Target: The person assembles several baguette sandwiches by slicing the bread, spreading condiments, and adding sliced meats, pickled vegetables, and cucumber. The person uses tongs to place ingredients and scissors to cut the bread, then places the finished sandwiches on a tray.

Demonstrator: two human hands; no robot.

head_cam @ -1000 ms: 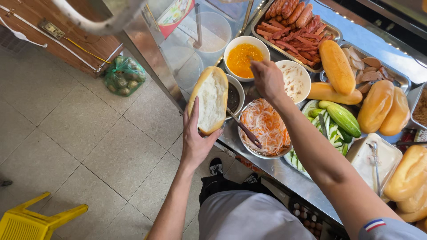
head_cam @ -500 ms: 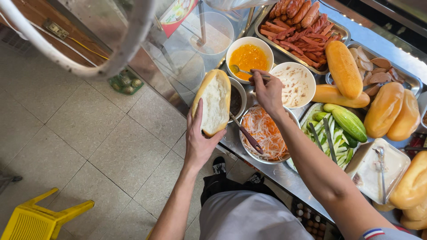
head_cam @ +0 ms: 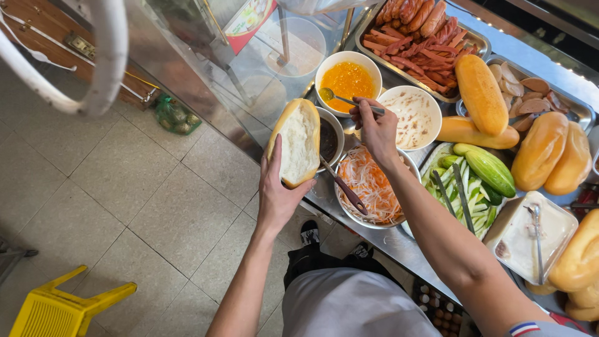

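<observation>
The left hand (head_cam: pixel 277 198) holds a split baguette (head_cam: pixel 297 143), cut face up, off the counter's front edge. The right hand (head_cam: pixel 375 128) grips a metal spoon (head_cam: pixel 344 99) carrying orange sauce, its bowl at the near rim of the orange sauce bowl (head_cam: pixel 347 75). The bowl of shredded carrot (head_cam: pixel 368 187) sits at the front edge, beneath the right wrist. Whole baguettes (head_cam: pixel 480 93) lie toward the right side, cucumbers (head_cam: pixel 486 168) in front of them.

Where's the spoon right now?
In the head view, the spoon is in the right hand, its bowl at the near rim of the orange sauce bowl, right of the split baguette.
</observation>
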